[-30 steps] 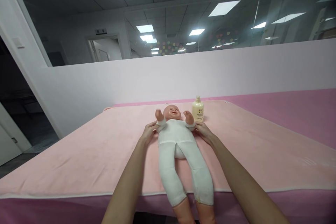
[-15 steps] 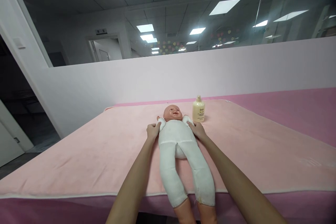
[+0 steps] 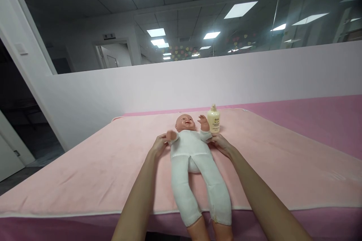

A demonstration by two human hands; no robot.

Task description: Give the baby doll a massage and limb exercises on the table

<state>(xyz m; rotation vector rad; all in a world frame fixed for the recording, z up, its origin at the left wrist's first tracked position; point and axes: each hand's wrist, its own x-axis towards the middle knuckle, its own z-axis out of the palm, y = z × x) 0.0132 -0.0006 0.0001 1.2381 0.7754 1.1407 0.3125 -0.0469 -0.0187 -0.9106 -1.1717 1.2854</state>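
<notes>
A baby doll (image 3: 191, 145) with a white cloth body lies on its back on a pink towel (image 3: 113, 165), head away from me and feet over the near edge. My left hand (image 3: 160, 145) pinches the white upper arm of the doll on the left, beside the doll's small hand. On the other side, my right hand (image 3: 222, 144) has its fingers closed on the doll's other upper arm, whose small hand points up. Just behind that arm stands a pale yellow pump bottle (image 3: 213, 119), upright and touched by neither of my hands.
A low white wall (image 3: 226, 79) with a wide glass pane (image 3: 181, 19) above it rises behind the padded surface. Pink padding (image 3: 311, 116) extends at the right. A dark doorway (image 3: 19, 120) opens at the far left.
Both my hands have moved outward, away from the doll's chest. The doll's arms have swung outward, and its small hands now show more fully, the right one raised.
</notes>
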